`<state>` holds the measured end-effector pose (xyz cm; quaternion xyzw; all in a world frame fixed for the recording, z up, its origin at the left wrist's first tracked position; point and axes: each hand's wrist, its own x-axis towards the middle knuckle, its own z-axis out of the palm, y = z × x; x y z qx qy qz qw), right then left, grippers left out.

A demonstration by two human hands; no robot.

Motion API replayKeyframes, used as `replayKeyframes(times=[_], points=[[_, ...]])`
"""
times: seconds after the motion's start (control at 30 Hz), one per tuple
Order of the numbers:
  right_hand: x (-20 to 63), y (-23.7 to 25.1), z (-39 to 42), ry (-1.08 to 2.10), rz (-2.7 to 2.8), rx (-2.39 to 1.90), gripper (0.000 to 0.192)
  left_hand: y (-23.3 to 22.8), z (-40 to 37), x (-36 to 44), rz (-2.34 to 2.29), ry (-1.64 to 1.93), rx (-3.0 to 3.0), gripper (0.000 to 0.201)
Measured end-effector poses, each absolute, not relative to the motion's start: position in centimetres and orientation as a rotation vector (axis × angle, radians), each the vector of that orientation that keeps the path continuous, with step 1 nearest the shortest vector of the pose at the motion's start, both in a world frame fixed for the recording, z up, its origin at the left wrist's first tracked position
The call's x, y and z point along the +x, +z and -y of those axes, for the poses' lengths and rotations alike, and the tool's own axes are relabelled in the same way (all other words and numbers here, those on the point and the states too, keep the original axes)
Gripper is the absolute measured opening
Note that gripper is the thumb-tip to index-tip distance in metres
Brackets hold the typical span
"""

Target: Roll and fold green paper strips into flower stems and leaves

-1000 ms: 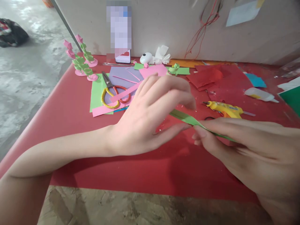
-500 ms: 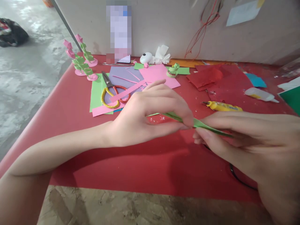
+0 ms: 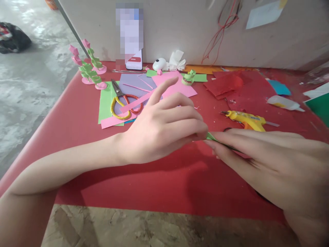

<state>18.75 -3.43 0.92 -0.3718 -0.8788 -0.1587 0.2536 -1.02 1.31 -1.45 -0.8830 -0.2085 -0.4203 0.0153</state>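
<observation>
Between my hands, over the red table, is a green paper strip (image 3: 210,136), mostly hidden by fingers. My left hand (image 3: 169,127) pinches its left end, with the little finger raised. From the right, my right hand (image 3: 262,154) presses the strip between thumb and fingers. Behind my right hand lies a yellow glue gun (image 3: 246,120). Scissors (image 3: 125,103) with yellow and red handles rest left of my left hand, on purple paper (image 3: 131,82) and green paper (image 3: 105,106). A pink paper strip (image 3: 138,102) crosses one handle.
Pink-and-green paper flowers (image 3: 89,68) stand at the table's back left. A phone (image 3: 134,60) leans on the wall near a white round object (image 3: 159,64). A curled green paper piece (image 3: 189,78), red paper (image 3: 226,84) and a small plastic bottle (image 3: 284,103) lie toward the back.
My left hand has rolled over, its back now facing up, and hides its part of the strip. My right hand has dropped slightly, exposing more of the glue gun.
</observation>
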Motion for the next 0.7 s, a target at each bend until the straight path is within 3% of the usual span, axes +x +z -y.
replayKeyframes(times=[0.3, 0.7], points=[[18.4, 0.9, 3.1, -0.521, 2.359, -0.969, 0.020, -2.0, -1.4, -1.0, 0.568, -1.170, -2.457, 0.007], [17.9, 0.9, 3.2, -0.537, 2.324, -0.998, 0.017, -0.5, -0.7, -1.3, 0.892, -1.222, -2.922, 0.006]])
